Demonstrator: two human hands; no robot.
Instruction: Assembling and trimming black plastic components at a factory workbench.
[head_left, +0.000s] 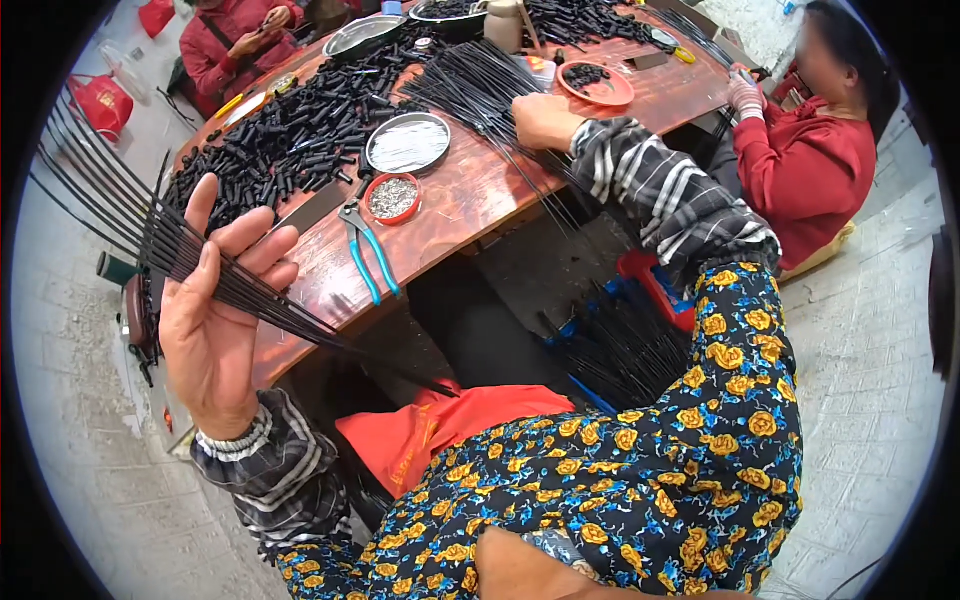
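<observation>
A fanned bundle of thin black rods (262, 298) lies across the palm of my left hand (222, 335). My thumb presses on the bundle while the fingers stretch upward behind it. The rods slant from the upper left down toward my lap. Across the table, my right hand (545, 122) rests at the edge of a loose pile of similar black rods (470, 88). Its fingertips are hidden behind the back of the hand, so a grip cannot be made out. Blue-handled pliers (368, 255) lie on the table between my hands.
The reddish wooden table (480, 185) bears a heap of short black tubular parts (290, 135), a metal dish of white strips (408, 145), a red dish of small metal bits (392, 199) and an orange plate (598, 84). Below stands a bin of rods (625, 345). Co-workers (815, 160) sit around.
</observation>
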